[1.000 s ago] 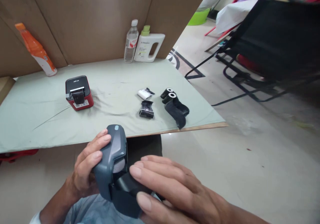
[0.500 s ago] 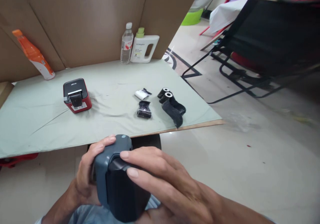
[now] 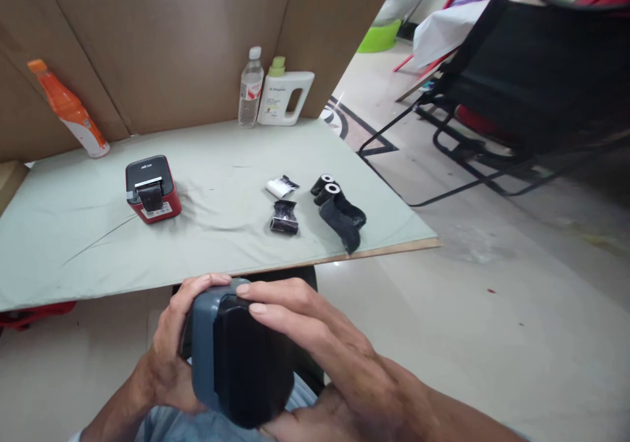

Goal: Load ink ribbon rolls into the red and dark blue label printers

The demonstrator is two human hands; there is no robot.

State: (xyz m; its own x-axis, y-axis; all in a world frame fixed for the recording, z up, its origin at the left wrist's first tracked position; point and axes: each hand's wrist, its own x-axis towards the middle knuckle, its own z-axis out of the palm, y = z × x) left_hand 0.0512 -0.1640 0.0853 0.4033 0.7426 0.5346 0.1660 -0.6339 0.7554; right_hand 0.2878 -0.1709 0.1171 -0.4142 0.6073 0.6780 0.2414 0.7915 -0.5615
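Above my lap I hold a blue-grey and black label printer point(image 3: 253, 356), its black side turned up towards me. My left hand point(image 3: 170, 350) wraps around the blue-grey body from the left. My right hand point(image 3: 339, 356) grips the black part from the right, two fingertips on the upper edge and the thumb low down, partly hidden. A red and black label printer point(image 3: 160, 211) stands on the table, a black strip hanging from its slot. To its right are a white roll point(image 3: 280, 187), a black roll in clear wrapping point(image 3: 284, 224) and two black rolls point(image 3: 327, 191) with a loose black strip point(image 3: 340, 222).
The pale green table point(image 3: 211, 245) ends just beyond my hands. Along the cardboard wall point(image 3: 182, 48) stand an orange bottle point(image 3: 71, 113), a clear water bottle point(image 3: 251, 90) and a white detergent jug point(image 3: 285, 100). A black folding chair point(image 3: 531, 81) is on the right.
The label printer has tipped in my hands, so its black side faces me more fully. My right fingers have risen slightly with its edge. The things on the table stay put.
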